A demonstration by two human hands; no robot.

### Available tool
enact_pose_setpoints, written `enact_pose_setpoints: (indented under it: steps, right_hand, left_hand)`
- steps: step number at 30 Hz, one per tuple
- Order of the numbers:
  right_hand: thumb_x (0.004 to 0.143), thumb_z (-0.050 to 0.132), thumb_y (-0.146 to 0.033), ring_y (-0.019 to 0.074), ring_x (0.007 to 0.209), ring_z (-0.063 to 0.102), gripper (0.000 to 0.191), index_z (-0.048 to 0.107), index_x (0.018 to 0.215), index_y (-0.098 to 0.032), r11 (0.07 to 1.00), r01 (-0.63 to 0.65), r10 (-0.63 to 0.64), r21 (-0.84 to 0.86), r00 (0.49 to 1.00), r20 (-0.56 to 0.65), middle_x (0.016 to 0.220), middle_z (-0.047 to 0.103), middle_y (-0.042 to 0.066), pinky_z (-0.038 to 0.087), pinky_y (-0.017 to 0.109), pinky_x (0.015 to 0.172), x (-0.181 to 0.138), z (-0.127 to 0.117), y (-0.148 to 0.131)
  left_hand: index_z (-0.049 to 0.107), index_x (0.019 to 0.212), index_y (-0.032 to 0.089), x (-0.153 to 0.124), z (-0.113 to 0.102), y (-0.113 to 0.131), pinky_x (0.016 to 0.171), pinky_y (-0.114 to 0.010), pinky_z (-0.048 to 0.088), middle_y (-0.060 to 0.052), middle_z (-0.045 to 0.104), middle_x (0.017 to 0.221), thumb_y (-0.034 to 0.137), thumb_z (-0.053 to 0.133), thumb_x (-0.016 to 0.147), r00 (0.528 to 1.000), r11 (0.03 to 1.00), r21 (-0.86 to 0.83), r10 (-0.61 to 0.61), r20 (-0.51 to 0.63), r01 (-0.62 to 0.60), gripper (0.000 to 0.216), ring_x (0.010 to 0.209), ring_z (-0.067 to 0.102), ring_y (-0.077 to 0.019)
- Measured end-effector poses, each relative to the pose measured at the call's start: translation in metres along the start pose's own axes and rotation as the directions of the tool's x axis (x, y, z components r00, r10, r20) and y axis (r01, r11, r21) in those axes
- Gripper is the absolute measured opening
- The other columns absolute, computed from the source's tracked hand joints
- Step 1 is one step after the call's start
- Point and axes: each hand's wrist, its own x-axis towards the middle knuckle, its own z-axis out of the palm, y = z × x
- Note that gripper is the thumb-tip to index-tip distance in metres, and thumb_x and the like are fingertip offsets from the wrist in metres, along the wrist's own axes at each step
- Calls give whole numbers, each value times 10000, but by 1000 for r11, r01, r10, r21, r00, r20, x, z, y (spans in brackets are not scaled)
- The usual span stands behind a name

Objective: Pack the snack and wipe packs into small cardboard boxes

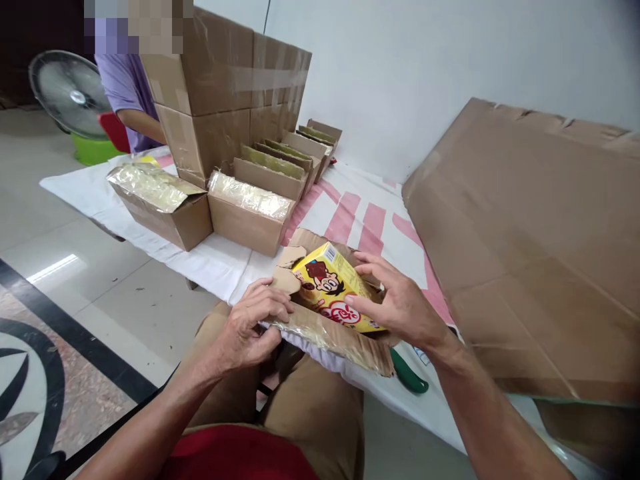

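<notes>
A yellow printed carton (327, 283) with a cartoon figure lies tilted inside an opened brown cardboard box (335, 337), whose flaps are spread out. My right hand (395, 293) grips the carton's right side, thumb on the printed face and fingers over the far side. At the box's left end my left hand (257, 320) is closed on the cardboard, its fingers on top and the thumb at the near edge. Beside the box's near right corner a green handle (410, 373) sticks out; the rest of that tool is hidden.
Taped cardboard boxes (220, 80) are stacked at the back left of the cloth-covered table (370, 220). Smaller boxes (250, 217) stand in a row before them, several with raised flaps. A large cardboard sheet (530, 253) leans at right. Another person's arm (143, 127) and a fan (75, 97) are behind.
</notes>
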Motion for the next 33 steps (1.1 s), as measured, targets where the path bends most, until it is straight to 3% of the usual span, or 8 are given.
enact_pose_setpoints:
  steps: [3, 6, 9, 12, 15, 20, 27, 33]
  right_hand:
    - [773, 742, -426, 335, 1241, 676, 346, 686, 1041, -214, 999, 2, 3, 46, 994, -106, 1368, 702, 136, 527, 493, 1058, -3, -23, -16]
    - [791, 752, -452, 285, 972, 740, 382, 710, 1091, -219, 997, -13, 26, 78, 985, -173, 1108, 784, 76, 586, 417, 855, -7, -46, -30]
    - [798, 783, -467, 258, 891, 735, 430, 720, 1148, -226, 992, 3, 25, 129, 975, -219, 1034, 789, 48, 580, 375, 780, -15, -63, -36]
    - [796, 804, -470, 256, 921, 742, 440, 732, 1159, -232, 987, 16, 17, 157, 978, -210, 1087, 794, 48, 588, 363, 787, -24, -71, -41]
    - [797, 807, -490, 258, 932, 749, 447, 745, 1163, -240, 984, 12, 19, 176, 984, -176, 1126, 796, 47, 599, 356, 772, -33, -75, -53]
    - [810, 817, -481, 256, 954, 751, 429, 760, 1170, -255, 974, 25, 8, 223, 990, -144, 1132, 799, 34, 612, 359, 825, -46, -78, -84]
    - [834, 794, -571, 275, 953, 764, 468, 778, 1183, -260, 951, 26, -14, 308, 999, -40, 1122, 800, 55, 633, 370, 823, -53, -86, -109]
    - [823, 762, -687, 275, 936, 771, 555, 798, 1130, -226, 895, -47, 54, 444, 999, -4, 1083, 798, 98, 640, 341, 736, -48, -90, -127]
  left_hand:
    - [626, 941, 225, -1, 1, -3, 1133, -464, 444, -19, 764, 961, 18, 544, 760, 1000, 1000, -21, 7, -2, -7, 287, 998, 737, -195]
    - [649, 946, 227, -1, -2, -2, 1116, -465, 455, -34, 753, 970, 22, 563, 770, 1000, 998, -63, 17, 14, -16, 283, 1076, 709, -226]
    - [694, 1122, 234, 3, -11, 4, 1137, -484, 448, -102, 707, 1270, 96, 616, 811, 997, 988, -142, -48, 64, 57, 349, 1287, 620, -287]
    - [618, 1382, 257, 15, -21, 13, 1183, -479, 422, -130, 582, 1494, 231, 681, 866, 992, 956, -269, -126, -9, 119, 520, 1419, 522, -315]
    - [629, 1384, 260, 30, -24, 23, 1214, -461, 395, -118, 616, 1453, 264, 739, 884, 982, 942, -312, -160, -98, 122, 512, 1417, 525, -309]
    - [582, 1453, 283, 45, -14, 40, 1201, -457, 427, -104, 630, 1456, 332, 833, 846, 977, 896, -413, -204, -60, 162, 658, 1379, 561, -302]
    - [568, 1413, 287, 47, -15, 69, 968, -401, 620, -90, 729, 1302, 334, 833, 862, 948, 617, -745, -311, 66, 254, 614, 1190, 714, -277]
    - [614, 1364, 277, 34, -21, 76, 932, -355, 639, -88, 747, 1293, 328, 845, 850, 940, 525, -806, -322, 109, 274, 565, 1187, 728, -277]
